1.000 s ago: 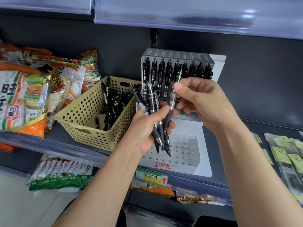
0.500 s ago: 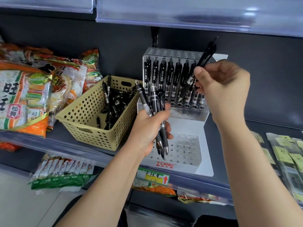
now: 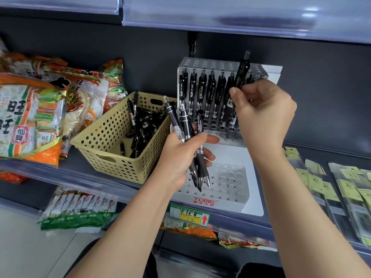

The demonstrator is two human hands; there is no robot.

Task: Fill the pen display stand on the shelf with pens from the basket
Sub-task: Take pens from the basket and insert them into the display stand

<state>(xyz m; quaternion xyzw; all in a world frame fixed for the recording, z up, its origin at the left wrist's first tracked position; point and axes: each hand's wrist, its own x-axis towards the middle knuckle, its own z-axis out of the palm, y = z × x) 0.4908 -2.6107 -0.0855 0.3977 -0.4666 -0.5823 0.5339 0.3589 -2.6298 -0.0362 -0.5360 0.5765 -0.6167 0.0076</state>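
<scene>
A clear acrylic pen display stand (image 3: pixel 236 177) stands on the shelf, with several black pens upright in its raised back tier (image 3: pixel 208 97). My right hand (image 3: pixel 263 115) pinches one black pen (image 3: pixel 242 71) over the right end of that tier, its clicker pointing up. In front of the stand's lower tier, my left hand (image 3: pixel 180 157) grips a bundle of three pens (image 3: pixel 190 137), tips down. A beige perforated basket (image 3: pixel 112 145) with several black pens (image 3: pixel 142 127) sits left of the stand.
Snack bags (image 3: pixel 36 113) crowd the shelf left of the basket. Packaged goods (image 3: pixel 331 189) lie flat on the shelf to the right. The upper shelf's clear rail (image 3: pixel 241 17) hangs just above the stand. More packets (image 3: pixel 78 211) fill the shelf below.
My right hand took a pen from the left hand's bundle, lifted it to the stand's back tier and now lowers it more upright. My left hand has barely moved.
</scene>
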